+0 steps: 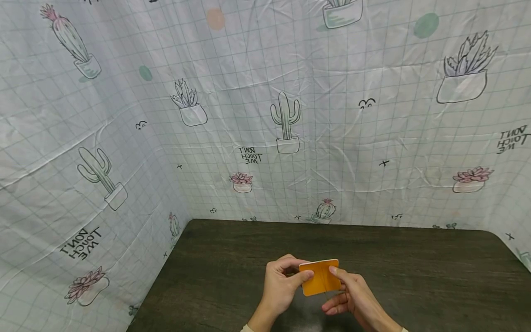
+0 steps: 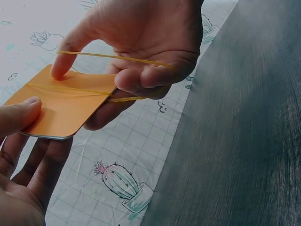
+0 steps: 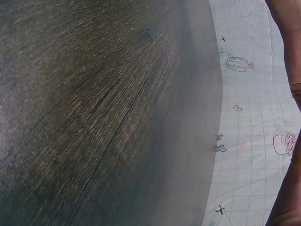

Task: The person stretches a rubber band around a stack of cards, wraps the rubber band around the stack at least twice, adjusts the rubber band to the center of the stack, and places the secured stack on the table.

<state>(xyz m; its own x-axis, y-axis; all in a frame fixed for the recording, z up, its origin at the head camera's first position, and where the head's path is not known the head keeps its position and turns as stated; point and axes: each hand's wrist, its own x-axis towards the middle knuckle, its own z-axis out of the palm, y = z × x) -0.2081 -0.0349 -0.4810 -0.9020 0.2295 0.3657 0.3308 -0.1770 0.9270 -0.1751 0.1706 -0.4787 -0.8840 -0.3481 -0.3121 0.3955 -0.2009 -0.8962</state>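
My left hand [image 1: 279, 287] grips a thin stack of orange cards [image 1: 320, 282] with rounded corners, thumb on the face and fingers beneath. A thin yellow rubber band [image 2: 113, 57] shows clearly in the left wrist view. One part of it crosses the cards' face; another stretches through the air from my right thumb to the curled fingers. My right hand [image 1: 360, 295] holds this band, its thumb also touching the orange face and a finger under the edge. In the right wrist view only part of the right hand [image 3: 289, 197] appears, at the right border.
Both hands are above a dark wood-grain table [image 1: 199, 276]. White cloth [image 1: 232, 110] printed with cacti and a grid hangs behind the table and along its sides.
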